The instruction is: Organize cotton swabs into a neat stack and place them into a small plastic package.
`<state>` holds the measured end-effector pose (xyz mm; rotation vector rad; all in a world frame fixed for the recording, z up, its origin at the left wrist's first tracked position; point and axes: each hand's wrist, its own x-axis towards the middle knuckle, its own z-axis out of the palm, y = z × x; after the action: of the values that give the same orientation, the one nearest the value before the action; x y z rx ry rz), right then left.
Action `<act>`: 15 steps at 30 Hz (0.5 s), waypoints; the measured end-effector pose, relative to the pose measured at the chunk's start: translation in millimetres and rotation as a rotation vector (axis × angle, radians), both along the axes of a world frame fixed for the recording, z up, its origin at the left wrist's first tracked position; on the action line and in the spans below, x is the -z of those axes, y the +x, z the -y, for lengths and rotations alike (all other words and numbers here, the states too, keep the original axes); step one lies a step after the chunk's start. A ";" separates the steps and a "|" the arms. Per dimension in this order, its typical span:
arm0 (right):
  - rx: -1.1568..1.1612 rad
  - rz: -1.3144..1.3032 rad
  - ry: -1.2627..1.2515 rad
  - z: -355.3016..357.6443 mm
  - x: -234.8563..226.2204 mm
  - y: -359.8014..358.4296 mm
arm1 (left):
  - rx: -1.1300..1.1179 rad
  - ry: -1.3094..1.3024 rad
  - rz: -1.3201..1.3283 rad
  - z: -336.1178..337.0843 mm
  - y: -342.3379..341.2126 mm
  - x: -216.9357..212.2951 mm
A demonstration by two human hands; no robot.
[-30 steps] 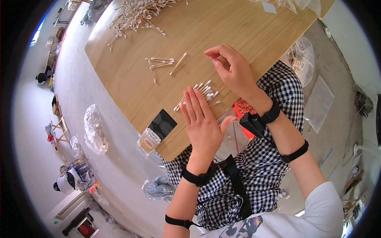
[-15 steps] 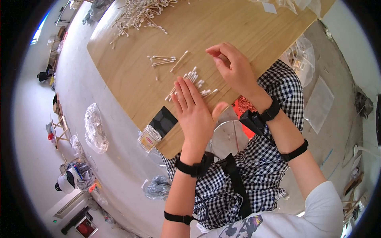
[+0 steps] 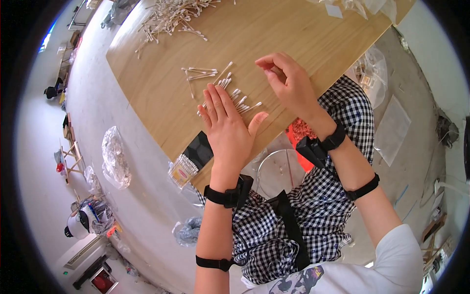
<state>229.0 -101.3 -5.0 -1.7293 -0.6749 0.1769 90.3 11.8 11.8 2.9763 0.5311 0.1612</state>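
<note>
The left hand (image 3: 226,130) lies flat with fingers extended and thumb spread wide over a small group of cotton swabs (image 3: 239,100) on the wooden surface (image 3: 147,100), its broad palm probably serving to gather them into one bunch. Near them, the right hand (image 3: 291,88) is loosely curled, perhaps to stay out of the way; whether it holds anything cannot be told.

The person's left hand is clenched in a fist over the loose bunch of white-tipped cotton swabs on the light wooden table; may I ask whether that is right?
Not quite: the head view shows the person's left hand held flat, its fingers straight, not clenched. It is indeed over the loose bunch of white-tipped cotton swabs on the light wooden table.
</note>
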 end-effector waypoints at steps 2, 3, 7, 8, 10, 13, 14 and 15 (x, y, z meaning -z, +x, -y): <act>0.004 -0.002 0.000 -0.4 0.9 0.2 | 0.003 -0.012 0.024 -4.2 1.1 -3.3; 0.026 0.023 0.035 -1.2 1.6 -0.2 | 0.007 -0.026 0.043 -5.0 2.0 -5.4; 0.045 0.034 0.081 -2.2 1.0 -0.2 | -0.033 -0.156 0.074 -5.9 2.3 -14.7; 0.045 0.033 0.082 -2.4 0.7 -0.4 | -0.032 -0.175 0.059 -5.8 0.1 -15.8; 0.040 0.040 0.072 -1.4 1.7 0.8 | -0.029 -0.197 0.044 -3.7 -4.3 -15.6; 0.045 0.042 0.078 -2.0 2.5 0.5 | -0.017 -0.237 0.067 1.0 -13.9 -15.6; 0.047 0.041 0.076 -1.2 2.2 0.7 | -0.010 -0.199 0.108 2.7 -15.7 -15.3; 0.042 0.033 0.063 -1.4 0.2 0.3 | -0.006 -0.160 0.149 3.8 -17.1 -15.0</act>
<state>229.3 -100.0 -5.2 -1.6872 -0.6616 0.0972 73.3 8.0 26.9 2.7806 0.5092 0.3226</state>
